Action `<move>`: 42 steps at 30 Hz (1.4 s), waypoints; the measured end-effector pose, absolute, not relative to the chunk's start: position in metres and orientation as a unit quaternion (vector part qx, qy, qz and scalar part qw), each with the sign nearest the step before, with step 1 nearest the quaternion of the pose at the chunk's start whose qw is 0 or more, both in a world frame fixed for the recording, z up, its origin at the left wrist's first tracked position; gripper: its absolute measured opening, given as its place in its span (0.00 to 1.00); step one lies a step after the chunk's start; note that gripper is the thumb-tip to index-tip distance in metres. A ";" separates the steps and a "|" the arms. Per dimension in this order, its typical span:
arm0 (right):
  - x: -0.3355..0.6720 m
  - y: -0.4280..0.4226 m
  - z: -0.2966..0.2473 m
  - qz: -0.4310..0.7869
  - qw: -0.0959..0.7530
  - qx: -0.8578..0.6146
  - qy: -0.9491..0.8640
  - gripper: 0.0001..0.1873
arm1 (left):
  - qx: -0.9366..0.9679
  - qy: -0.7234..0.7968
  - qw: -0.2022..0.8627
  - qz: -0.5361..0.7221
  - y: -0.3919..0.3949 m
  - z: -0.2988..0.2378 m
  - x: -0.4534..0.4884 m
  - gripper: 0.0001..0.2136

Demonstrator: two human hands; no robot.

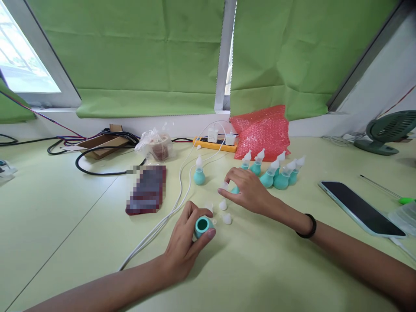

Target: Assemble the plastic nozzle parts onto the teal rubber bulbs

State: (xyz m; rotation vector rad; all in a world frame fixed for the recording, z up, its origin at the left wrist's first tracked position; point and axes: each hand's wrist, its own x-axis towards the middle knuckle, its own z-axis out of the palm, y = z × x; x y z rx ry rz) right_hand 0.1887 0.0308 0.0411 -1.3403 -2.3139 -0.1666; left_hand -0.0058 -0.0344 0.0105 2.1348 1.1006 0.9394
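Head view, one: worn on the person's head, facing forward and down over the table (91, 242); left hand (182, 239) close, towards 6 o'clock; right hand (250, 188) slightly farther, towards 4; blinds (136, 56) beyond, 11 to 1.

Green blinds (130, 52) over daylit windows (27, 52), white wall (383, 73), pale yellow-green table (65, 260) below.

L hand (186, 232) curled, R hand (248, 189) fwd, pinching.
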 end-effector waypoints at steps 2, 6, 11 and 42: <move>0.189 0.034 0.037 -0.093 0.204 -0.491 -0.842 0.13 | 0.771 0.430 0.269 0.384 -0.031 0.008 -0.005 0.07; 0.191 0.036 0.032 -0.115 0.173 -0.496 -0.843 0.13 | 0.730 0.463 0.239 0.442 -0.026 0.004 -0.004 0.08; 0.194 0.041 0.026 -0.088 0.123 -0.502 -0.852 0.14 | 0.713 0.458 0.228 0.479 -0.019 -0.001 -0.005 0.08; 0.248 0.082 0.045 -0.149 0.293 -0.497 -0.803 0.10 | 0.776 0.376 0.162 0.479 -0.026 -0.001 -0.007 0.19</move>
